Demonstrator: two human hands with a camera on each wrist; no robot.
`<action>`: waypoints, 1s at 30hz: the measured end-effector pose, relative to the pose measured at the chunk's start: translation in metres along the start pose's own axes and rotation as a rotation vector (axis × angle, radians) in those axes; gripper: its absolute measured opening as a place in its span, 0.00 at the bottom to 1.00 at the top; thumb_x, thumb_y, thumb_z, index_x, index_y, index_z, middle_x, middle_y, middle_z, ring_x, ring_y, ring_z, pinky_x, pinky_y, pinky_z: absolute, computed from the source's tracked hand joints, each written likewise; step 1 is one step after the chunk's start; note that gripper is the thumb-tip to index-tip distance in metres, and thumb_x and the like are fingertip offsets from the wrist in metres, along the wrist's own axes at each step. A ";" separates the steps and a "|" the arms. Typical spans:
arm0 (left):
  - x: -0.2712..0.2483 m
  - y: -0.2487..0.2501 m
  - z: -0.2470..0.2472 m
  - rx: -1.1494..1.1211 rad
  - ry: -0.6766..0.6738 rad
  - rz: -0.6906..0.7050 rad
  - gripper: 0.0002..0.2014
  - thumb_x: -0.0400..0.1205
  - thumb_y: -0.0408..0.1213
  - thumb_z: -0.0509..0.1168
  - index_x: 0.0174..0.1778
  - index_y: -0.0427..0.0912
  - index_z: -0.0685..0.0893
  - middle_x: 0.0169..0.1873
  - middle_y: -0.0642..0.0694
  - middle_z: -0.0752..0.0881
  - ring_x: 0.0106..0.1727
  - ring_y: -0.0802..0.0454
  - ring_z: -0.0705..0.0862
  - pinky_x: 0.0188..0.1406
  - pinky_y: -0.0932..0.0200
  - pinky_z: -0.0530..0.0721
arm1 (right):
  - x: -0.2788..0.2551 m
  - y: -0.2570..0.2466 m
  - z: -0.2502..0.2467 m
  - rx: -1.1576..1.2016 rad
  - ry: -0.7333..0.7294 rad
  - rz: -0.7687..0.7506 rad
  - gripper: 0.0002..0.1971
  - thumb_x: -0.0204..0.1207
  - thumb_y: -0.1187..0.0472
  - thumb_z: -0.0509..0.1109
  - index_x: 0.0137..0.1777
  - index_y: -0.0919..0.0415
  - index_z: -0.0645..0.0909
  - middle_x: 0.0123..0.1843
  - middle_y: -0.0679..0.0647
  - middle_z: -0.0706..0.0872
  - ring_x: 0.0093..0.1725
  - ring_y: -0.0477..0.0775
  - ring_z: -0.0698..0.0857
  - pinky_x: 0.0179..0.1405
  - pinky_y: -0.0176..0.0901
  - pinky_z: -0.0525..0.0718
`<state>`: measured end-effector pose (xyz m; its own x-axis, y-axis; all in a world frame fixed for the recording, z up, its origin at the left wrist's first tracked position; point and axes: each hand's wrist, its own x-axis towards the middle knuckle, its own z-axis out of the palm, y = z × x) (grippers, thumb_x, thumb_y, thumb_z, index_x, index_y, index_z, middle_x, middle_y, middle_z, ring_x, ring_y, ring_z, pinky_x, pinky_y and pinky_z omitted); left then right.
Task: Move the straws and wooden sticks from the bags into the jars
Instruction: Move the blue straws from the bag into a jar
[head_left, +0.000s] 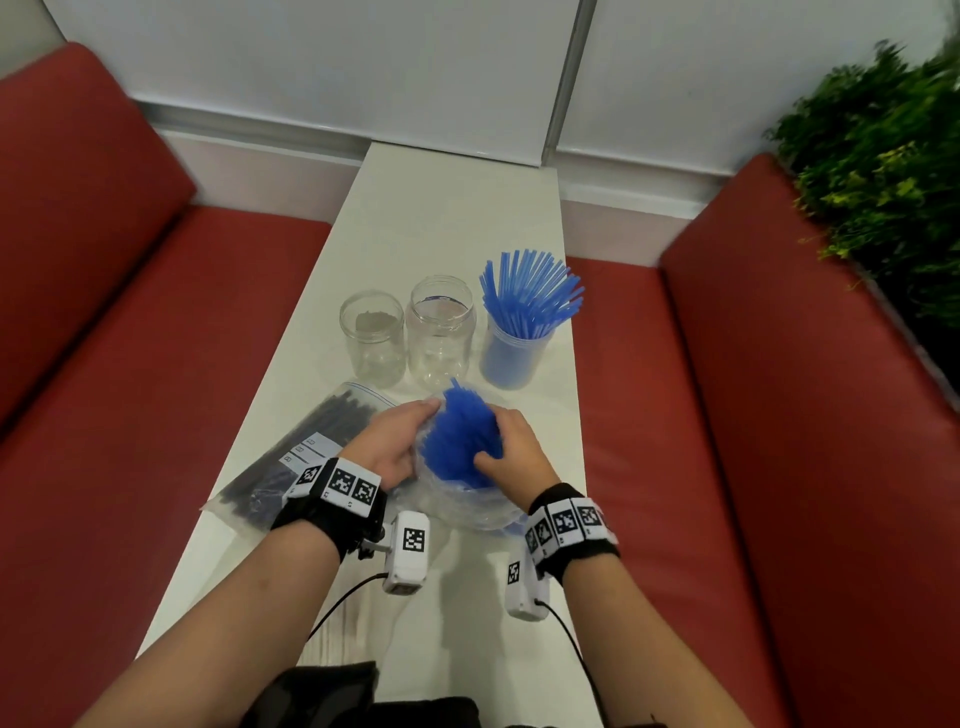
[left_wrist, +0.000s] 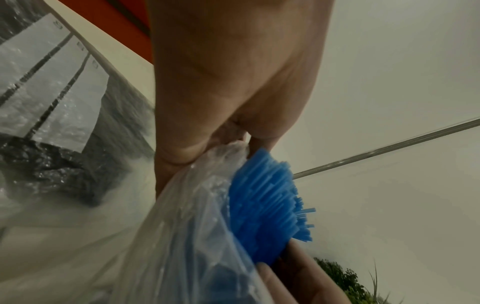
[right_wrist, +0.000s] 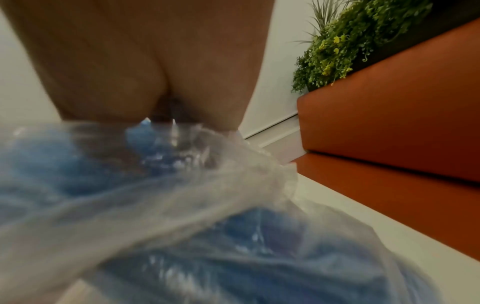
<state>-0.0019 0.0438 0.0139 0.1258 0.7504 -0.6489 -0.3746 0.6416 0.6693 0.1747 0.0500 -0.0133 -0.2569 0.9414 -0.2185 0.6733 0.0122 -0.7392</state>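
Note:
A bundle of blue straws (head_left: 460, 439) sticks out of a clear plastic bag (head_left: 457, 506) at the table's near middle. My left hand (head_left: 392, 441) grips the bag's left rim (left_wrist: 207, 164). Around the straw bundle (left_wrist: 267, 197) curls my right hand (head_left: 511, 452), its fingertips (left_wrist: 280, 273) showing from below. In the right wrist view the crumpled bag (right_wrist: 182, 195) fills the frame. Behind stand two empty clear jars (head_left: 373, 338) (head_left: 441, 330) and a third jar (head_left: 511, 353) filled with blue straws (head_left: 530, 291). A zip bag of dark sticks (head_left: 296, 447) lies at the left.
The narrow white table (head_left: 457, 218) runs between two red benches (head_left: 130, 389) (head_left: 753, 415). A green plant (head_left: 883, 156) stands behind the right bench. White walls close the far end. Cables hang from the wrist cameras near the table's front edge.

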 end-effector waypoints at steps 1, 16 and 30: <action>-0.001 -0.001 0.000 0.000 -0.001 0.002 0.20 0.94 0.42 0.57 0.75 0.33 0.81 0.67 0.31 0.87 0.71 0.33 0.85 0.77 0.33 0.78 | -0.002 0.002 0.003 0.004 0.036 -0.009 0.27 0.75 0.67 0.70 0.75 0.60 0.73 0.68 0.57 0.79 0.66 0.57 0.78 0.70 0.51 0.78; -0.013 -0.002 -0.001 -0.004 -0.019 0.024 0.19 0.94 0.38 0.56 0.75 0.30 0.80 0.68 0.29 0.86 0.71 0.31 0.84 0.64 0.38 0.85 | -0.016 -0.009 -0.006 0.257 0.192 -0.023 0.09 0.87 0.58 0.65 0.64 0.57 0.75 0.60 0.53 0.85 0.59 0.52 0.83 0.61 0.43 0.79; -0.013 -0.004 -0.005 -0.041 -0.005 0.011 0.19 0.93 0.38 0.56 0.74 0.32 0.81 0.65 0.31 0.88 0.68 0.33 0.86 0.63 0.40 0.86 | -0.018 -0.012 -0.013 0.394 0.205 -0.064 0.11 0.85 0.62 0.68 0.63 0.46 0.80 0.56 0.38 0.88 0.56 0.28 0.84 0.53 0.20 0.78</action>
<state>-0.0066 0.0308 0.0173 0.1263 0.7583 -0.6395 -0.4137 0.6262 0.6608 0.1802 0.0373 0.0083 -0.1197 0.9908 -0.0629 0.3346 -0.0194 -0.9422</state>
